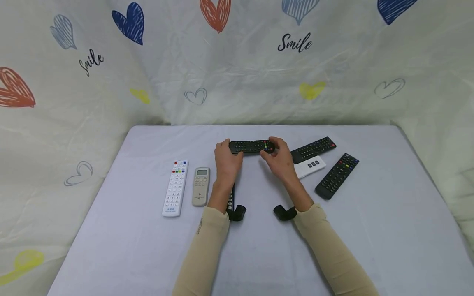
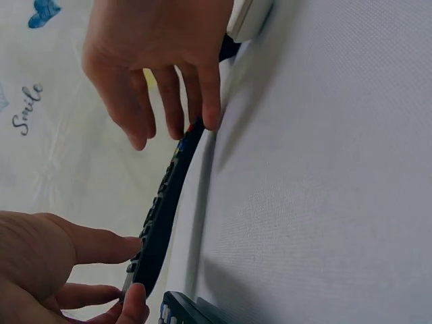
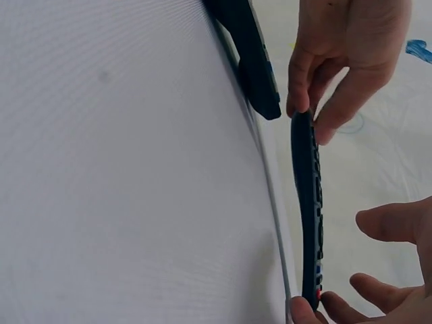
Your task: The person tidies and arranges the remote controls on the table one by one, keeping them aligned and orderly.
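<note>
A black remote control [image 1: 249, 146] with coloured buttons at its right end is held crosswise above the far part of the table, between both hands. The left hand [image 1: 226, 160] pinches its left end; in the left wrist view that thumb [image 2: 101, 246] lies against the button side. At the other end, the right hand [image 1: 279, 160] has its fingertips around the tip near the red button, while one digit [image 3: 385, 223] stands apart from the remote in the right wrist view. Part of another black remote [image 1: 231, 199] shows beside the left wrist, the rest hidden under the arm.
Left of the arms lie a white remote [image 1: 175, 188] and a beige remote with a small display [image 1: 201, 186]. On the right, one black remote [image 1: 312, 149] overlaps a white remote [image 1: 310, 166], with a second black remote [image 1: 337, 176] beside them. A patterned curtain [image 1: 244, 74] backs the white table [image 1: 259, 255].
</note>
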Action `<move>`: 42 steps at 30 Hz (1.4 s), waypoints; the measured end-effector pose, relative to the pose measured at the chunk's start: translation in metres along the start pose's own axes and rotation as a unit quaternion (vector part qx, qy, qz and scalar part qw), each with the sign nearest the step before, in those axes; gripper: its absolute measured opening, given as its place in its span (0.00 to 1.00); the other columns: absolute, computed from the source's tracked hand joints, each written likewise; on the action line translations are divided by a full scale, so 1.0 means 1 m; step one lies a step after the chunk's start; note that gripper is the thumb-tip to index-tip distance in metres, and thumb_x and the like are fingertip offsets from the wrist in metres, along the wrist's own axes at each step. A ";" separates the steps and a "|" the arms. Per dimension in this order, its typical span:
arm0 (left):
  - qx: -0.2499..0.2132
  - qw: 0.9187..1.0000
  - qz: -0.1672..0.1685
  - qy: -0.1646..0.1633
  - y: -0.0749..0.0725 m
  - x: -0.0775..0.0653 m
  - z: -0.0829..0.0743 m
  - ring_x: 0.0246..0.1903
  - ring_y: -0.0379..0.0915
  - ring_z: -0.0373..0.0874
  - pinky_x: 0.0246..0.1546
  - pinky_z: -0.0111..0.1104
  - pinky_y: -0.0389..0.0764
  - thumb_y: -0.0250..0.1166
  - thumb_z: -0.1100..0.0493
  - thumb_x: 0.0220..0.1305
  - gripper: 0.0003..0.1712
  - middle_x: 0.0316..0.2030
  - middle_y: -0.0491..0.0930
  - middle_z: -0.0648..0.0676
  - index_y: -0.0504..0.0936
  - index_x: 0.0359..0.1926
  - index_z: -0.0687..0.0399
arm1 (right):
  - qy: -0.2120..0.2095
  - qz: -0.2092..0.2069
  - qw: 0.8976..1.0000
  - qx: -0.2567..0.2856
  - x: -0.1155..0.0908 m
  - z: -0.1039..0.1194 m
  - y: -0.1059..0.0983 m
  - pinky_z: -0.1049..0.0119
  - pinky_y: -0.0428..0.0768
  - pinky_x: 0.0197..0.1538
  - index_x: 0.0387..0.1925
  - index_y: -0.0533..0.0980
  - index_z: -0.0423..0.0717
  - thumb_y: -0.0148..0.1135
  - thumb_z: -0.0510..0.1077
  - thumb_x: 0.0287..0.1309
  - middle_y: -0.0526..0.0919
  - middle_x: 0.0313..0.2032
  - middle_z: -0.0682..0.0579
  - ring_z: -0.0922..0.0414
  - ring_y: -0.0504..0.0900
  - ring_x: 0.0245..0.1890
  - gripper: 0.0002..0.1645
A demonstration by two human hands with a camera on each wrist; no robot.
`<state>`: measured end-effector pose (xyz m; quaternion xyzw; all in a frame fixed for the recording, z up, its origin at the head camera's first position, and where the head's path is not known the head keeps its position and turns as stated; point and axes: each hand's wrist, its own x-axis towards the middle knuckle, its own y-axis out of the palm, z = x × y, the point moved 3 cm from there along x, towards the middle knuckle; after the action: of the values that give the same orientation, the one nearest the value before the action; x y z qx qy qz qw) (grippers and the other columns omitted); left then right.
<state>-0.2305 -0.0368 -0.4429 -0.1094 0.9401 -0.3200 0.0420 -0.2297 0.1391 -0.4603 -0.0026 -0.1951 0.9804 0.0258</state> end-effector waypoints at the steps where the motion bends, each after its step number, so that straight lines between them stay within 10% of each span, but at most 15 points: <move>1: -0.002 1.000 -0.003 0.003 -0.001 -0.001 -0.001 0.69 0.68 0.63 0.71 0.47 0.75 0.72 0.66 0.64 0.37 0.67 0.70 0.70 0.71 0.71 0.69 | -0.001 -0.004 1.000 0.007 0.000 0.000 -0.001 0.49 0.79 0.66 0.74 0.65 0.38 0.67 0.40 0.67 0.69 0.72 0.36 0.41 0.74 0.67 0.38; 21: -0.076 0.995 -0.007 0.065 -0.003 -0.026 0.000 0.40 0.85 0.51 0.44 0.36 0.87 0.81 0.62 0.55 0.30 0.48 0.78 0.63 0.83 0.60 0.62 | 0.028 -0.126 0.984 0.124 0.007 0.001 -0.020 0.66 0.83 0.60 0.72 0.65 0.40 0.68 0.34 0.63 0.65 0.71 0.42 0.51 0.73 0.69 0.38; 30: -0.074 0.994 -0.005 0.081 0.001 -0.039 0.001 0.38 0.86 0.50 0.42 0.32 0.86 0.82 0.59 0.54 0.30 0.48 0.79 0.61 0.83 0.58 0.61 | 0.067 -0.120 0.975 0.175 0.007 0.002 -0.023 0.73 0.82 0.58 0.71 0.66 0.37 0.68 0.31 0.61 0.68 0.70 0.39 0.50 0.74 0.69 0.38; 42: -0.101 0.991 -0.003 0.091 0.005 -0.049 -0.001 0.39 0.84 0.52 0.36 0.27 0.86 0.82 0.63 0.51 0.30 0.47 0.77 0.62 0.81 0.55 0.63 | 0.057 -0.059 0.962 0.261 0.008 -0.001 -0.016 0.73 0.88 0.41 0.75 0.61 0.41 0.65 0.29 0.63 0.76 0.53 0.48 0.62 0.87 0.43 0.41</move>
<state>-0.1837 -0.0211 -0.4445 -0.0861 0.9673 -0.2320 -0.0564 -0.2368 0.1543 -0.4549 -0.0403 0.0696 0.9923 0.0945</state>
